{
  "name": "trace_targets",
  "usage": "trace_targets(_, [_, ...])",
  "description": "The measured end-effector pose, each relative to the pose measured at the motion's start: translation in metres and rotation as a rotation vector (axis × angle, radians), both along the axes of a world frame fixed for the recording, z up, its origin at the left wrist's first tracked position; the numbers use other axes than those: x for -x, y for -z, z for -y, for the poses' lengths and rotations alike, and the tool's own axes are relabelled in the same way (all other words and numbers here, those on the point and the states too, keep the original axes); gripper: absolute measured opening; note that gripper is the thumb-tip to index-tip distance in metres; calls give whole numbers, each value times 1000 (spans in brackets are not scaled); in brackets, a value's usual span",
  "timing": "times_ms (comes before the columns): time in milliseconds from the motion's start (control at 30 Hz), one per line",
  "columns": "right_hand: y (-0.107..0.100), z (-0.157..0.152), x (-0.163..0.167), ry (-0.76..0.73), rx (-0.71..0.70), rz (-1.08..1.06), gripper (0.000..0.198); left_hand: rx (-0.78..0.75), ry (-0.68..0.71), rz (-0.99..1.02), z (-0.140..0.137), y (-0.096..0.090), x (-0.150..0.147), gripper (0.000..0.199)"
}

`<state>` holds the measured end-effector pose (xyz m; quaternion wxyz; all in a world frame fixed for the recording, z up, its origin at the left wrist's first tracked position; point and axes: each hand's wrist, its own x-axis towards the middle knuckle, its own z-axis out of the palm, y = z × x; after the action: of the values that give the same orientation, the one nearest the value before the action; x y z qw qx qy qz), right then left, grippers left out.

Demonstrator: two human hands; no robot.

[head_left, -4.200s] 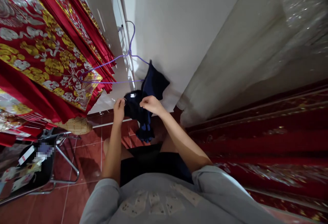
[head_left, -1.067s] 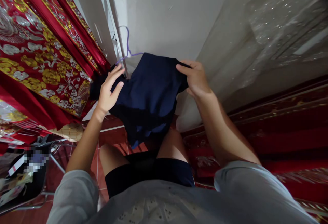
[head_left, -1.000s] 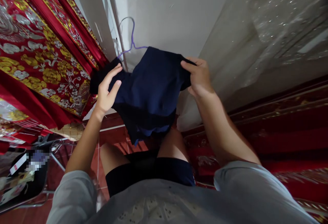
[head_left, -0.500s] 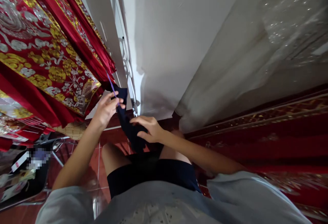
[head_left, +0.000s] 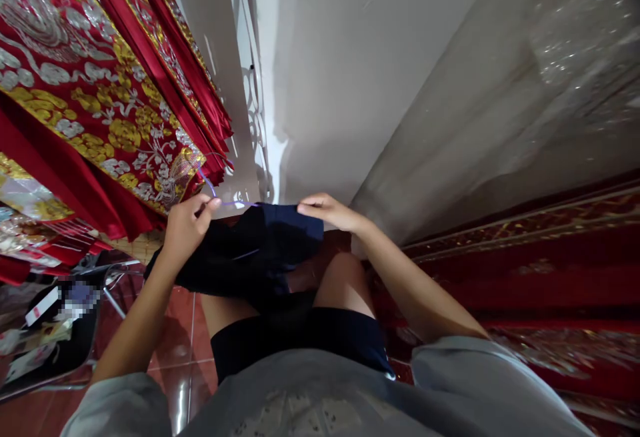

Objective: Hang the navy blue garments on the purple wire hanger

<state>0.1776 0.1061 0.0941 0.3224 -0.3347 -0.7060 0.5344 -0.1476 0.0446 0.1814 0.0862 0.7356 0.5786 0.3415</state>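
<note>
A dark navy cloth (head_left: 293, 230) is spread above my knees. My right hand (head_left: 333, 211) pinches its upper right corner between thumb and fingers. My left hand (head_left: 190, 222) grips a thin purple cord (head_left: 209, 187) between thumb and forefinger. From those fingertips the cord runs right to the cloth's top edge, and a loop of it rises near the hanging red fabric. A darker part of the cloth hangs beside and below my left hand; whether that hand grips it too, I cannot tell.
Red fabric with gold and silver embroidery (head_left: 125, 130) hangs at the left. Below it stands a black chair (head_left: 83, 350) with small items on its seat. A white wall (head_left: 340, 90) rises ahead, with plastic-covered material (head_left: 475, 123) and red trimmed fabric (head_left: 525, 277) at the right.
The cloth went from a narrow hanging bunch to spread out sideways. My right hand moved right and up and now pinches its corner; my left hand shifted slightly left and down with the cord.
</note>
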Motion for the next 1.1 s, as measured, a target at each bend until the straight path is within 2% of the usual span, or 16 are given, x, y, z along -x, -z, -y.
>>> trace_targets(100, [-27, -12, -2, 269, 95, -257, 52, -188, 32, 141, -16, -1, -2, 24])
trace_targets(167, [-49, -31, 4, 423, 59, -372, 51, -410, 3, 160, -23, 0, -8, 25])
trace_targets(267, [-83, -64, 13, 539, -50, -476, 49, -674, -148, 126, -25, 9, -18, 28])
trace_targets(333, [-98, -81, 12, 586, -98, -539, 47, -656, -162, 93, -23, 22, -26, 29])
trace_targets(400, [-105, -87, 6, 636, -125, -613, 46, -499, -69, 38, -21, 37, -33, 34])
trace_targets(467, [-102, -84, -4, 670, -136, -686, 44, -292, 39, -36, -21, 50, -41, 45])
trace_targets(533, [-90, -73, -14, 708, -140, -712, 43, -115, 92, -117, -22, 61, -48, 56])
trace_targets(633, [-65, -54, -24, 760, -128, -648, 46, 23, 101, -172, -24, 72, -60, 57])
trace_targets(700, [-51, -46, -26, 764, -108, -594, 49, 28, 103, -109, -25, 78, -68, 52])
trace_targets(800, [-39, -46, -23, 783, -102, -521, 52, 13, 69, 106, -31, 81, -78, 37])
trace_targets(867, [-37, -49, -20, 794, -109, -482, 54, 7, -10, 221, -41, 80, -81, 29])
trace_targets(1000, [-37, -53, -18, 745, -117, -417, 60, -36, -149, 305, -70, 70, -78, 31])
trace_targets(1100, [-38, -55, -24, 715, -113, -400, 63, -67, -187, 356, -84, 66, -75, 27])
